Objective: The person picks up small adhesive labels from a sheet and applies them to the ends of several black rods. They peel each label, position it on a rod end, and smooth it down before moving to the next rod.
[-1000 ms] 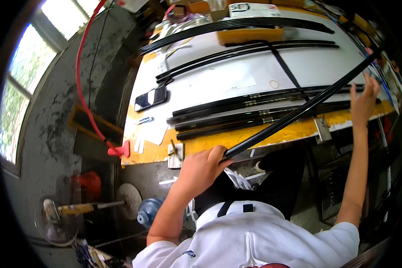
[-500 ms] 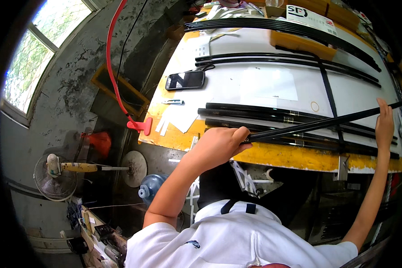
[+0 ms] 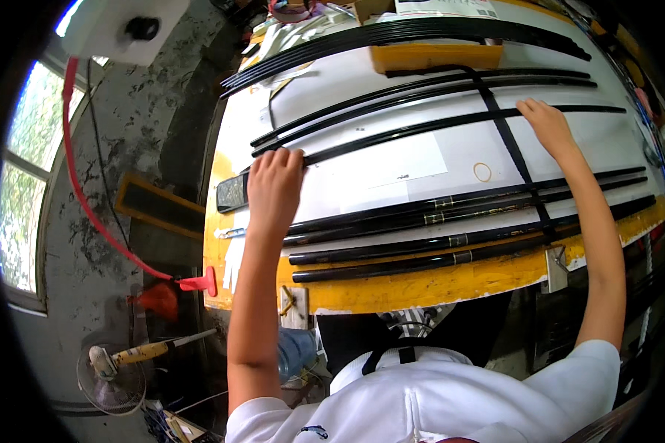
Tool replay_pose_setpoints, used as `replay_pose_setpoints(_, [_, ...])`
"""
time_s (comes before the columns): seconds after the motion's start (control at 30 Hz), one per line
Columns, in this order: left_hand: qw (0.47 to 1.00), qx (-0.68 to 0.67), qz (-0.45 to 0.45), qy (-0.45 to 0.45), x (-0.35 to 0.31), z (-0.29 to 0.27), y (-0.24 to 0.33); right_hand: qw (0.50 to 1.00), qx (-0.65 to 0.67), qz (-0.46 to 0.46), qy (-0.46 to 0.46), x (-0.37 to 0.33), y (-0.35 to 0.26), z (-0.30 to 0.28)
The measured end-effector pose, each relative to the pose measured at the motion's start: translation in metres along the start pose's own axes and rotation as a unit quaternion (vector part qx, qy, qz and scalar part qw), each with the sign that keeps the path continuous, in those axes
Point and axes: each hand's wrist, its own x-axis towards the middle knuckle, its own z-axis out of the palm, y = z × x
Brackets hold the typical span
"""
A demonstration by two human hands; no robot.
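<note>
A long black tube (image 3: 414, 131) spans the middle of the white-topped table, held at both ends. My left hand (image 3: 275, 184) is closed around its left end, beside a dark phone (image 3: 232, 193) that it partly covers. My right hand (image 3: 550, 133) grips the tube toward its right end, fingers partly hidden by the hand. Two thinner black tubes (image 3: 421, 92) lie just beyond the held one. Closer to me, several thicker black tubes (image 3: 451, 242) with pale ring markings lie along the table's front. A black strap (image 3: 511, 148) runs across the table near my right hand.
At the back lies a bundle of black tubes (image 3: 391, 37), beside a yellow block (image 3: 436, 57). A red clamp (image 3: 199, 280) with a red hose grips the left table corner. Metal hardware (image 3: 556, 267) sits on the yellow front edge (image 3: 347, 295). A fan (image 3: 111, 373) stands lower left.
Both hands have carried the black tube away from the front tubes to the table's middle, near the two thinner ones. My view has shifted too.
</note>
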Motion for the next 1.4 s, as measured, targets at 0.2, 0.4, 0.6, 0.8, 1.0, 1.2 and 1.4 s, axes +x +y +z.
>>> replay_pose_setpoints(0.2, [1.000,-0.002,0.003,0.008,0.013,0.026,-0.021,1.000,0.012,-0.016,-0.005,0.032,-0.021,0.039])
replay_pose_setpoints(0.4, [0.991,-0.079,-0.078,-0.072,-0.025,-0.014,-0.013,0.994,0.069,0.000,-0.084,0.046,-0.034,0.055])
replay_pose_setpoints(0.6, [0.969,-0.142,-0.124,0.156,-0.134,-0.056,0.029,0.990,0.102,-0.067,-0.076,0.072,-0.056,0.050])
replay_pose_setpoints(0.8, [0.956,-0.270,-0.041,0.112,-0.196,-0.038,0.078,0.963,0.233,0.009,-0.133,0.091,-0.051,0.033])
replay_pose_setpoints(1.0, [0.884,-0.466,0.019,0.007,-0.236,0.002,0.121,0.991,0.076,-0.073,-0.077,0.133,-0.102,0.061])
replay_pose_setpoints(1.2, [0.860,-0.497,-0.049,-0.106,-0.244,0.013,0.125,0.993,0.069,-0.049,-0.081,0.148,-0.109,0.085])
replay_pose_setpoints(1.4, [0.849,-0.515,-0.073,-0.098,-0.239,0.017,0.122,0.988,0.117,-0.023,-0.100,0.153,-0.112,0.081])
